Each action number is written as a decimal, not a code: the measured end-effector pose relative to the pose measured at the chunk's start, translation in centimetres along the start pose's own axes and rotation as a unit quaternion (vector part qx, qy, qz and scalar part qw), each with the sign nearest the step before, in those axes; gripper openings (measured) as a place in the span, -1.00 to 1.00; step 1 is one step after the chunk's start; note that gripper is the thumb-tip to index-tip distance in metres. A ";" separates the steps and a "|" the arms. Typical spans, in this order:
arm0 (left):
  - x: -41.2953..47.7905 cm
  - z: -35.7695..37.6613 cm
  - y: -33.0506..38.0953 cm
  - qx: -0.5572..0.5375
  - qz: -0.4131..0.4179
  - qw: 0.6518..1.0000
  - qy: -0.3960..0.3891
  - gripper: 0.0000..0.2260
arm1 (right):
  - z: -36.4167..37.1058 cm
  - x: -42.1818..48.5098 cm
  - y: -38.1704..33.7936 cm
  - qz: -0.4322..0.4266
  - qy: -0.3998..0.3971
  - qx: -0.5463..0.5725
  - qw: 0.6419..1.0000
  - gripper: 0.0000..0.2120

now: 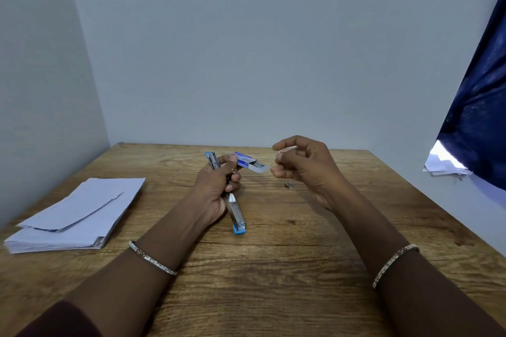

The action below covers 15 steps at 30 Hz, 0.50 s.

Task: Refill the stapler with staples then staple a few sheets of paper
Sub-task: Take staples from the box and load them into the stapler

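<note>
My left hand (216,189) grips a blue and metal stapler (236,213) that is swung fully open, one arm pointing away from me and the other toward me above the table. The same hand's thumb and fingers pinch a small blue staple box (247,162), whose open tray sticks out to the right. My right hand (304,164) hovers just right of the box with fingertips curled together; whether a strip of staples is pinched in them is too small to tell. A small piece of staples (289,185) lies on the wood below my right hand.
A stack of white paper sheets (74,216) lies at the left on the wooden table (273,268). Grey walls close the back and left. A dark blue cloth (482,117) hangs at the right over some white papers (445,164).
</note>
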State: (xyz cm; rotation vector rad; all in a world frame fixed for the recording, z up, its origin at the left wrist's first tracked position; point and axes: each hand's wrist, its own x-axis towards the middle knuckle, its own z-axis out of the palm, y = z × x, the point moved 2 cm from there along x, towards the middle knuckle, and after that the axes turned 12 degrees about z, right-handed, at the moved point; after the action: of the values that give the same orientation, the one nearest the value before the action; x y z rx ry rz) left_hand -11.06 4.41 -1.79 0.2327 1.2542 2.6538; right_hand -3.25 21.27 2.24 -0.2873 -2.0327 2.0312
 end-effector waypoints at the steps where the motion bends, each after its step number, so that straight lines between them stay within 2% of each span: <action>1: 0.1 0.0 0.0 -0.005 0.007 1.000 0.004 -0.92 | 0.2 0.0 0.2 0.017 -0.020 -0.001 1.000 -0.83; 4: 0.2 -0.1 0.2 -0.019 0.024 0.999 0.011 -0.95 | 0.7 0.1 0.8 0.047 -0.039 -0.010 0.998 -0.83; 8: 0.0 -0.1 0.2 -0.007 0.015 1.000 0.003 -0.94 | 1.3 0.1 1.2 0.038 -0.029 0.016 0.999 -0.90; 12: -0.1 0.1 0.0 0.008 0.005 1.000 -0.028 -0.92 | 1.4 0.4 1.5 0.019 0.010 0.035 0.999 -0.89; 13: -0.1 0.2 -0.1 0.007 0.005 0.999 -0.036 -0.91 | 1.4 0.5 1.6 0.013 0.022 0.038 0.999 -0.89; 15: 0.0 0.2 -0.2 0.003 0.005 0.999 -0.041 -0.75 | 1.1 0.7 1.7 0.008 0.042 0.045 0.998 -0.91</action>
State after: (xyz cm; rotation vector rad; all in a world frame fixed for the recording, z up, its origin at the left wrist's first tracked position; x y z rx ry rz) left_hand -11.02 4.69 -1.82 0.3464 1.2379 2.6211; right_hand -4.30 20.43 0.54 -0.3666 -1.8890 2.0767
